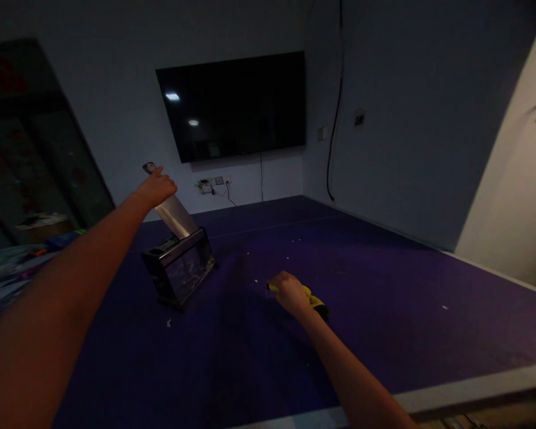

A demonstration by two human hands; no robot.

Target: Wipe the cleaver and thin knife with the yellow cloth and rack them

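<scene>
My left hand (157, 186) is closed around the upper end of a wide-bladed kitchen knife, probably a cleaver (177, 217). Its blade slants down into the top of a dark knife block (178, 256) with a see-through side, standing on the purple table (259, 357). To the right and nearer to me, my right hand (290, 292) is wrapped round a yellow-and-black tool (318, 304) low over the tabletop. Fingers cover most of this tool, so its kind does not show.
Small white scraps (168, 323) dot the tabletop. A pile of cloth and papers (9, 274) lies at the left. Behind the table, a television (236, 107) hangs on the wall above sockets with cables (214, 183). A pale edge (482, 384) borders the table's near side.
</scene>
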